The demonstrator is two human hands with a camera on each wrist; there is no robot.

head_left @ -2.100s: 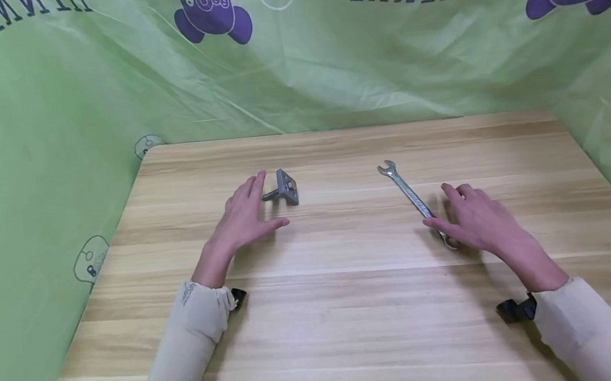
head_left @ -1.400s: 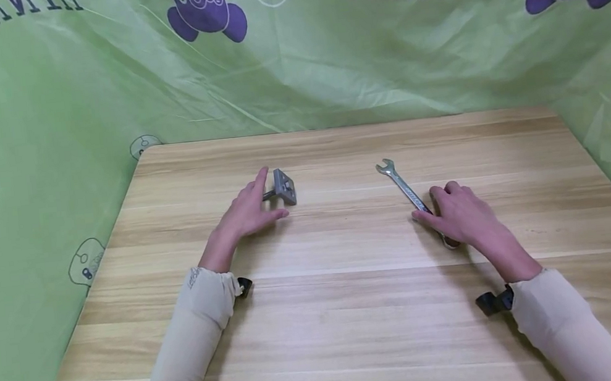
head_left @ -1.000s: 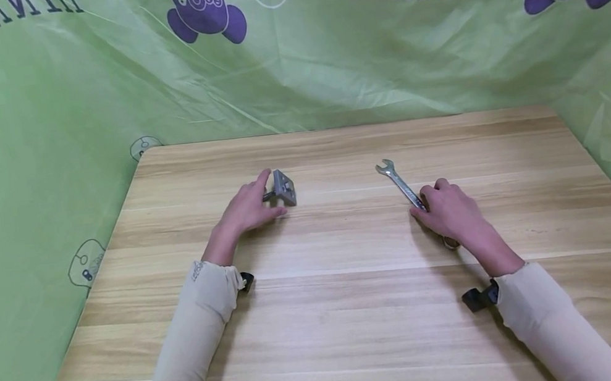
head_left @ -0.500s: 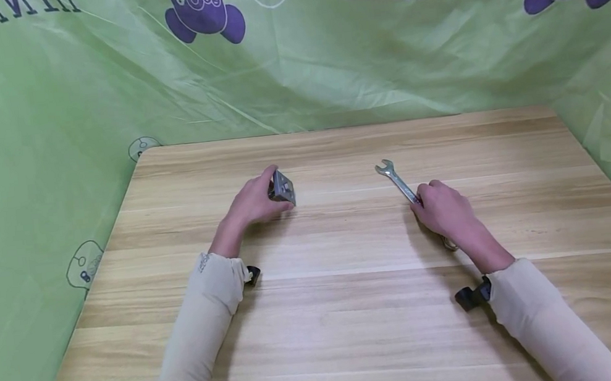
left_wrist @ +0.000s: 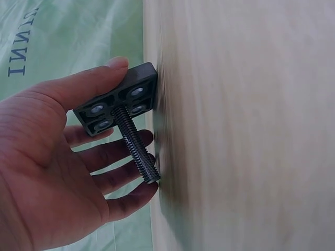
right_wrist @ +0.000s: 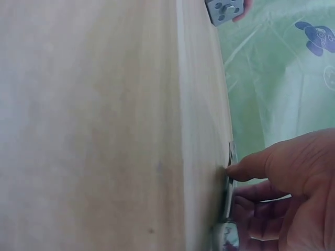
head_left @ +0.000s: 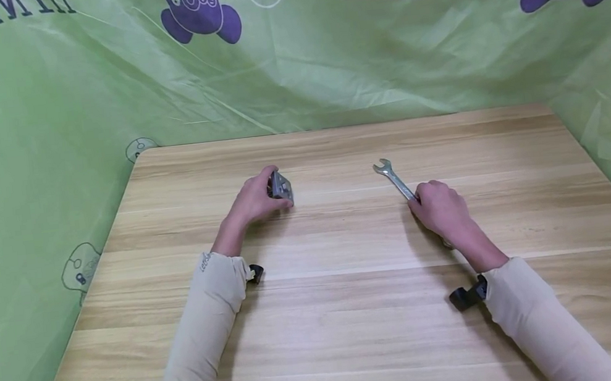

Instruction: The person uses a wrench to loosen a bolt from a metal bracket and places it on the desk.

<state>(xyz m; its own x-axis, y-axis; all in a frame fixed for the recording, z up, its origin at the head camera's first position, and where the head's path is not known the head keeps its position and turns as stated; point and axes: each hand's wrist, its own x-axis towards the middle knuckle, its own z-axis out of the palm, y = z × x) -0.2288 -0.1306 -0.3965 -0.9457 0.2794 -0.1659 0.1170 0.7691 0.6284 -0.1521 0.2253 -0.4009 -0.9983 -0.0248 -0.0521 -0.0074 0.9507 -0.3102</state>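
My left hand (head_left: 255, 201) grips a square grey plate (head_left: 282, 188) with a threaded bolt (left_wrist: 135, 142) standing out from its back. In the left wrist view the thumb lies on one edge of the plate and fingers reach round the opposite side; the bolt points toward the palm side. Toward the right, a silver combination wrench (head_left: 397, 182) lies slanted on the table, its open end pointing away from me. My right hand (head_left: 444, 210) holds its shaft between thumb and curled fingers, covering most of the shaft. The ring end is nearly hidden under that hand.
Both things are on a wood-grain table (head_left: 340, 311). A green printed curtain (head_left: 293, 74) hangs behind and along both sides. Black wrist cameras (head_left: 468, 294) stick out from the sleeves.
The left hand moved right and closed on the plate, which has hardly shifted. The right hand moved left and curled round the wrench shaft. Over the last half second, little has changed.
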